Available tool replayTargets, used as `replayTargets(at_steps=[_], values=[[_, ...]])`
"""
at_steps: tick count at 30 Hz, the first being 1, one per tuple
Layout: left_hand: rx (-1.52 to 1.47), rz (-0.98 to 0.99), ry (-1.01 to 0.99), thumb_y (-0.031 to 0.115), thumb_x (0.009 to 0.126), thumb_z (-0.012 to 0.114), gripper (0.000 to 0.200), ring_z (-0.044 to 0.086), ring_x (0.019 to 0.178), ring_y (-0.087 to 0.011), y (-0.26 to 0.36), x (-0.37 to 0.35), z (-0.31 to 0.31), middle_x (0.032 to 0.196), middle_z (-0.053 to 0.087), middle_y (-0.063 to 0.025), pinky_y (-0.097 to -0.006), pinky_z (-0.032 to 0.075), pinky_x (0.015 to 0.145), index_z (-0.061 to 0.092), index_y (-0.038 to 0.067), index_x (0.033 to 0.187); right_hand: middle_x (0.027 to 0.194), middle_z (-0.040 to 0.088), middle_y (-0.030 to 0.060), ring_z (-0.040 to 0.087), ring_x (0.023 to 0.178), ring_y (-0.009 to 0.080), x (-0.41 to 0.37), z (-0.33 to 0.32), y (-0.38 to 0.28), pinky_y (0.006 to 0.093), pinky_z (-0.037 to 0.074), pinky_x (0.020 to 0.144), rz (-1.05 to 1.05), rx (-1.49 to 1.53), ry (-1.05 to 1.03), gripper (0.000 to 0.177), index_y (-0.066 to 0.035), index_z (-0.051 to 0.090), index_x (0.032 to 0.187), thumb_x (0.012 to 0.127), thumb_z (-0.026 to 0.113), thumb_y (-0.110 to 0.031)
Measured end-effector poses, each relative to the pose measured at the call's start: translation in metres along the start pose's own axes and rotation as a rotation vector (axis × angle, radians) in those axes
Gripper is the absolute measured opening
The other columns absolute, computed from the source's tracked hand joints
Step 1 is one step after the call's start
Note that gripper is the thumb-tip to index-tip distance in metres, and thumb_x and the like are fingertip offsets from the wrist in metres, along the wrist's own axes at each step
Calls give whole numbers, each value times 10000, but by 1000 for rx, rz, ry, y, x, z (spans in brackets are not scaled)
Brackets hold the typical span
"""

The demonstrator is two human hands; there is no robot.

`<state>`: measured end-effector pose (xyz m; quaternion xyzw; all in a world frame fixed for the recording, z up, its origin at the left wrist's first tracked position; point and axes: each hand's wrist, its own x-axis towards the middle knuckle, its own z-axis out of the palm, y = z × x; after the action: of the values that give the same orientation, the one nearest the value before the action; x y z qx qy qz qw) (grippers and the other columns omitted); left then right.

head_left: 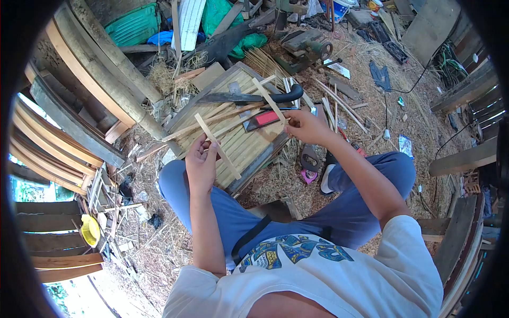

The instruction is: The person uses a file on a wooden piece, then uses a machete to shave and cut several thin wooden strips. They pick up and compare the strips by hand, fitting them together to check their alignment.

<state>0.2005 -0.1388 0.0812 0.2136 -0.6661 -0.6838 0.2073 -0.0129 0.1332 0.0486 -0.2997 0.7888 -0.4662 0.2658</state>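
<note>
My left hand grips a thin bamboo strip that runs diagonally from upper left to lower right. In my right hand is a second bamboo strip, angled up and to the left. Both hands hover above a wooden board laid with several bamboo slats, which rests against my knees. On the board's far side lies a long knife with a black handle, and a red-and-black tool sits just left of my right hand.
Straw and bamboo offcuts litter the dirt floor. Thick timber beams lean at the left, a power tool sits beyond the board, and a yellow object lies lower left. Planks stand at the right.
</note>
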Motion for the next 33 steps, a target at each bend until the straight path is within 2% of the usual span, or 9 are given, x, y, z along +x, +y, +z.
replayTargets(at_steps=[2, 5, 11, 17, 20, 26, 28, 32, 33], values=[[-10, 2, 11, 22, 1063, 660, 423, 700, 1001, -138, 0, 0, 1, 1118, 687, -93, -291, 620, 850, 555, -109, 1452, 922, 755, 82, 733, 838, 144, -3, -2, -9, 336, 576, 774, 7, -36, -38, 437, 13, 620, 1431, 1014, 715, -76], [-12, 5, 11, 16, 1060, 659, 422, 699, 1003, -138, 2, -1, 3, 1128, 683, -92, -295, 622, 848, 555, -108, 1450, 948, 770, 94, 738, 857, 149, -3, -1, -6, 329, 579, 798, -28, -80, -45, 423, 18, 635, 1397, 999, 739, -78], [-21, -5, -2, 15, 1052, 667, 441, 703, 995, -148, -1, 0, 1, 1140, 674, -104, -304, 635, 856, 544, -104, 1459, 981, 789, 124, 745, 883, 165, -14, 9, -18, 332, 585, 847, -73, 42, -130, 404, 28, 652, 1340, 977, 777, -101], [-17, -11, 31, 12, 1047, 672, 435, 710, 993, -157, 0, 0, 3, 1145, 669, -118, -321, 650, 871, 537, -107, 1443, 985, 785, 131, 741, 881, 180, -15, 12, -12, 349, 582, 821, -13, -152, -150, 459, 16, 665, 1346, 956, 822, -168], [-45, -20, 70, 9, 1045, 672, 431, 713, 991, -163, 1, 1, 3, 1145, 671, -122, -325, 649, 874, 530, -99, 1437, 963, 781, 116, 742, 879, 197, -19, 12, -21, 369, 578, 801, -41, -301, -123, 419, -11, 711, 1297, 939, 838, -188], [-62, -1, 172, 6, 1044, 669, 410, 722, 991, -175, 0, 3, 0, 1164, 680, -131, -327, 644, 853, 532, -78, 1421, 959, 775, 107, 744, 865, 258, -13, 20, -22, 421, 574, 800, -100, -330, -140, 362, -58, 763, 1235, 894, 842, -149], [-59, 18, 197, 7, 1044, 667, 403, 725, 989, -177, 0, 4, -2, 1171, 683, -134, -326, 643, 842, 535, -69, 1417, 987, 777, 130, 750, 911, 298, -6, 23, -25, 430, 576, 821, -78, -359, -158, 356, -72, 770, 1217, 870, 828, -132], [-2, -41, 164, 2, 1039, 658, 465, 733, 968, -181, 2, 1, -2, 1137, 677, -141, -325, 651, 790, 490, -27, 1472, 988, 775, 134, 748, 950, 340, 12, 29, -31, 458, 580, 830, -99, -410, -132, 298, -84, 780, 1157, 867, 808, -145], [16, -24, 152, 3, 1037, 658, 484, 735, 965, -183, 1, -1, 0, 1126, 674, -143, -325, 653, 776, 476, -17, 1485, 983, 773, 137, 745, 957, 349, 20, 31, -29, 468, 581, 833, -182, -453, -88, 282, -83, 779, 1139, 869, 804, -158]])
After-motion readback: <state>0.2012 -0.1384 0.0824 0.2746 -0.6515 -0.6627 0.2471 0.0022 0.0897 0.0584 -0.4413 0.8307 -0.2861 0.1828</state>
